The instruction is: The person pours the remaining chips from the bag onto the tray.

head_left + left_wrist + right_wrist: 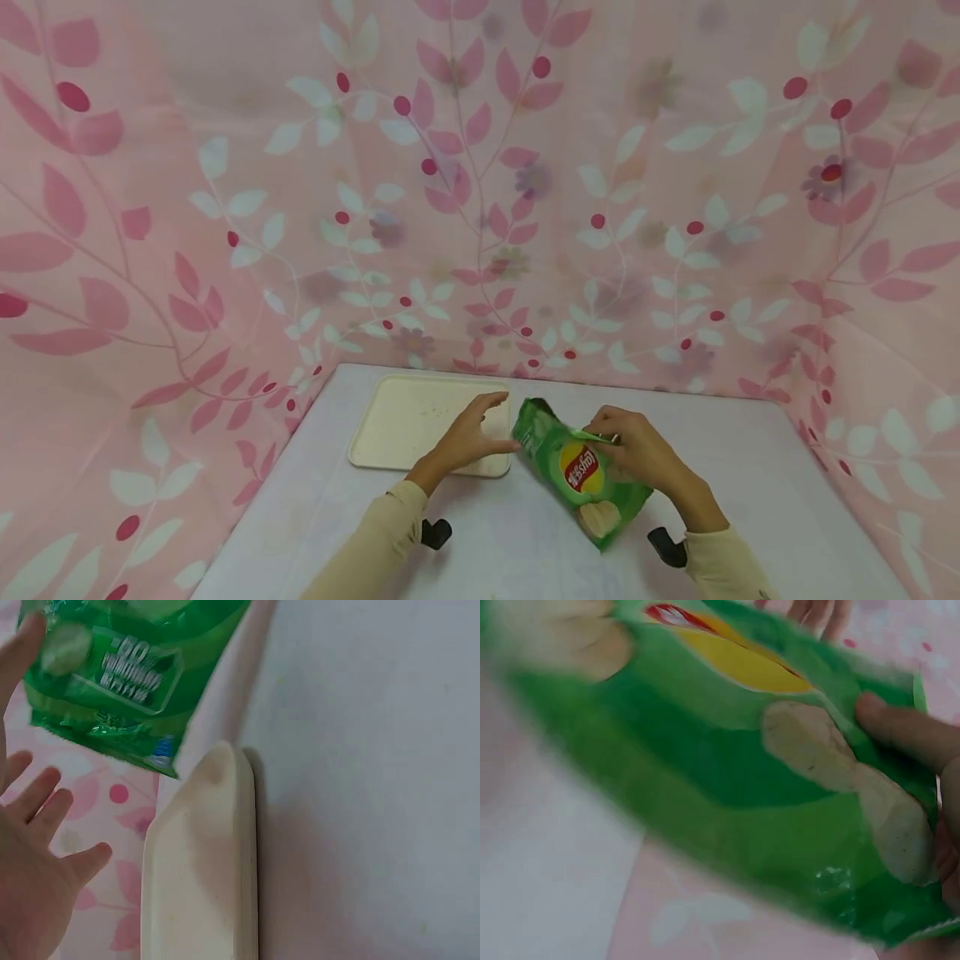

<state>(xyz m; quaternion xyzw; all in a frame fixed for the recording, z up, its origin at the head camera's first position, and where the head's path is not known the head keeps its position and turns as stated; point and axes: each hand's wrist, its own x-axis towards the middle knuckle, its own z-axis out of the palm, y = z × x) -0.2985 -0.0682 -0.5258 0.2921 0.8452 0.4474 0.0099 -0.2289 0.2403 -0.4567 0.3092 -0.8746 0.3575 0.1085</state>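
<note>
My right hand (639,446) grips a green bag of potato chips (551,462) by its side, its thumb on the printed front in the right wrist view. The bag is tilted over the table, with its red and yellow logo facing up. Its upper left end comes close to my left hand (467,435), whose fingers and thumb are spread wide with nothing between them. Below that hand lies a cream tray (390,417) with a few small crumbs on it. In the left wrist view, the bag's crimped end (105,742) is above the tray's corner (225,761).
The tray sits at the back left of a table covered in a white cloth (525,550). Pink leaf-patterned curtains (480,208) hang behind the table and at both sides. A black wrist camera piece (437,533) shows below my left wrist, another (667,547) below the right.
</note>
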